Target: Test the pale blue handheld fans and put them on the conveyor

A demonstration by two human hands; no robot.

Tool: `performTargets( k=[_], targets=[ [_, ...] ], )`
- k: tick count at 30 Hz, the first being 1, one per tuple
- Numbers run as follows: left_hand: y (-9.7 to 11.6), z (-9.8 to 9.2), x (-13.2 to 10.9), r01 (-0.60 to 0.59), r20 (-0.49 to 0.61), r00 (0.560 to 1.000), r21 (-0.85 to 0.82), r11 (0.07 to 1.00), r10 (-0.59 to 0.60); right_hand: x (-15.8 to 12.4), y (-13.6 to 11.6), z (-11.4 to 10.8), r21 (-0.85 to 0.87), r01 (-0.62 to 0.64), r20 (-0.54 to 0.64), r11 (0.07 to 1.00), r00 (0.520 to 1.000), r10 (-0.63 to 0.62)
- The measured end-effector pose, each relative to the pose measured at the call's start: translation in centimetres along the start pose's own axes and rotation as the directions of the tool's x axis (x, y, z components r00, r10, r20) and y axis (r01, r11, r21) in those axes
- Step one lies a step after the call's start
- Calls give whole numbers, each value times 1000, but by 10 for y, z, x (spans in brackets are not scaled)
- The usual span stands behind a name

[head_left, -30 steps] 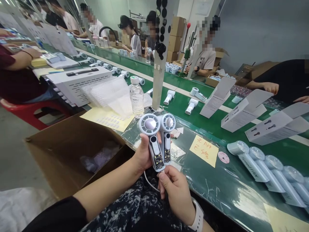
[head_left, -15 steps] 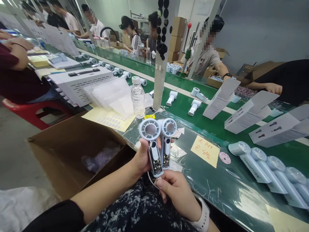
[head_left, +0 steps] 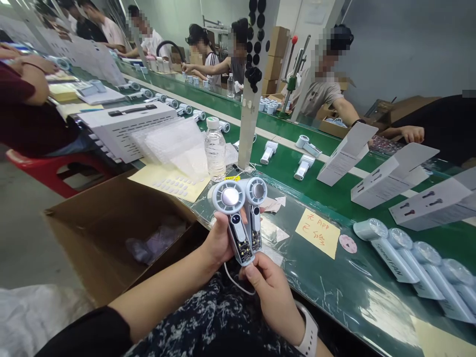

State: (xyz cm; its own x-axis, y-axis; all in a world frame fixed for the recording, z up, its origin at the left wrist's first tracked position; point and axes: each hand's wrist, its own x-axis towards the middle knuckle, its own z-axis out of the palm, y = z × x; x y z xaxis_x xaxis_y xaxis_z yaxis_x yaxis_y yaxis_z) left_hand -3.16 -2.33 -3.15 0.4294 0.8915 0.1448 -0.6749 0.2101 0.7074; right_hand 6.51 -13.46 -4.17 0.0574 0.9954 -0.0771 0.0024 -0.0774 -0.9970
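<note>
Left hand [head_left: 218,240] grips two fans [head_left: 240,233]; right hand [head_left: 273,285] pinches at the front one's base.

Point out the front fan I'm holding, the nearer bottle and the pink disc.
Front fan [head_left: 239,231], head view: light panel on its handle.
Nearer bottle [head_left: 215,156], head view: middle of its body.
Pink disc [head_left: 348,243], head view: its center.

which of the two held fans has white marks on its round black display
The front fan, on the picture's left, overlapping the rear fan: its display shows white marks, while the rear one's looks plain black.
</note>
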Motion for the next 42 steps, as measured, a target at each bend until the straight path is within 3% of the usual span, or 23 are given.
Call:
performTargets(
  k=[3,5,9,13,18,26,31,33,35,37,38,39,40,42],
  targets=[
    [9,3,3,59,-59,996,-142,988,-68,0,-6,-5,-120,182,67,976,982,-175],
    [14,5,3,74,-64,994,-189,979,-88,1,-7,-6,-137,209,62,968,977,-203],
    [17,7,-1,52,1,999,-124,991,-52,3,-4,-4,-114,112,-65,987,991,-120],
    [16,7,-3,22,52,999,-116,993,-16,3,-1,0,12,11,-123,1000,992,-9],
    [13,5,-2,-27,90,995,-49,998,31,4,1,5,284,-41,-127,958,989,80],
    [2,0,-11,-62,59,997,77,995,58,5,13,9,363,-88,-116,928,983,139],
    [5,-5,-5,-80,161,985,66,995,68,3,8,1,161,10,-96,987,995,6],
    [11,-6,0,-75,124,990,17,997,72,3,-2,-14,27,110,-100,994,989,-107],
    [19,-6,3,-67,35,997,-19,998,68,4,-13,-32,-118,167,-205,979,960,-189],
    [25,-6,1,-17,-2,1000,-29,999,17,7,-22,-47,-311,146,-441,939,853,-279],
    [28,-5,-2,27,18,999,-14,1000,-27,8,-24,-52,-384,111,-535,916,782,-319],
    [29,-4,-6,65,61,996,18,998,-66,9,-25,-53,-414,92,-574,906,746,-338],
    [30,-4,-10,101,117,987,61,993,-108,10,-25,-52,-393,103,-552,914,768,-324],
    [28,-2,-18,154,229,956,148,977,-185,9,-21,-46,-208,149,-371,967,902,-219]
  ],
)
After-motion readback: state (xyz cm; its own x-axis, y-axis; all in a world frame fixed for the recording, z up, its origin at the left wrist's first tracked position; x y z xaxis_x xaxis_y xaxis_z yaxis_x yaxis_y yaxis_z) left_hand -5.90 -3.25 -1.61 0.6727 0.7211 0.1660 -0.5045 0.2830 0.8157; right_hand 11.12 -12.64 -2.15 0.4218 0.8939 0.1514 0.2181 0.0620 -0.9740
